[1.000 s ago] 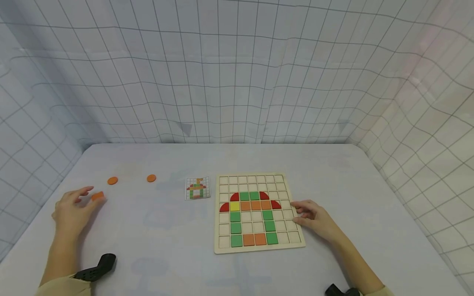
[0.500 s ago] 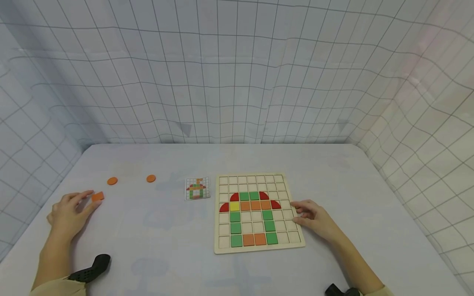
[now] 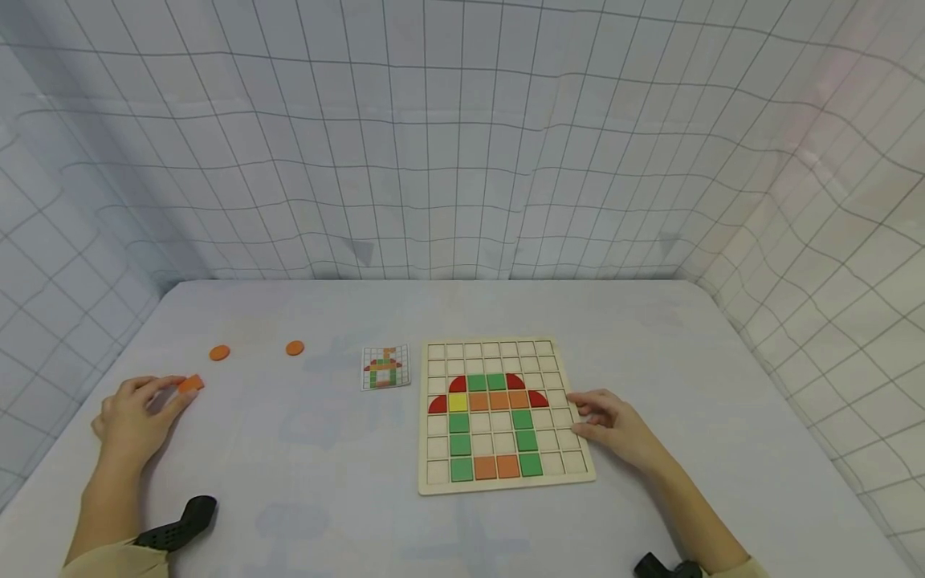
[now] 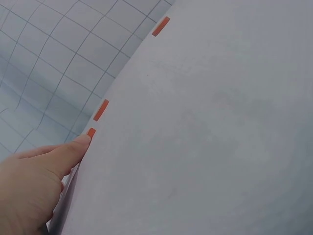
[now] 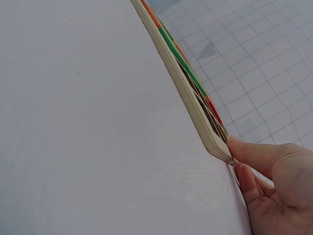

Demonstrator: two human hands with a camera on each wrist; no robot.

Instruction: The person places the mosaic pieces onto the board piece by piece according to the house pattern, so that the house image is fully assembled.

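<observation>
My left hand (image 3: 135,417) pinches an orange square tile (image 3: 191,384) between thumb and index finger at the table's left. In the left wrist view, that tile (image 4: 91,132) peeks out past a fingertip. My right hand (image 3: 616,429) rests on the right edge of a wooden grid board (image 3: 506,486), thumb and index fingertips touching the rim a little apart. Green, orange and red pieces and one yellow tile sit in the board's cells. The right wrist view shows the thumb at the board's corner (image 5: 212,147), with the other fingers partly hidden behind it.
Two orange discs, a left disc (image 3: 220,352) and a right disc (image 3: 295,348), lie beyond my left hand. A small pattern card (image 3: 385,368) lies left of the board. White gridded cloth (image 3: 462,144) surrounds the table (image 3: 325,482) at the back and sides.
My left hand has shifted slightly left, and its index finger has come onto the tile's edge opposite the thumb. The right hand and board have stayed put.
</observation>
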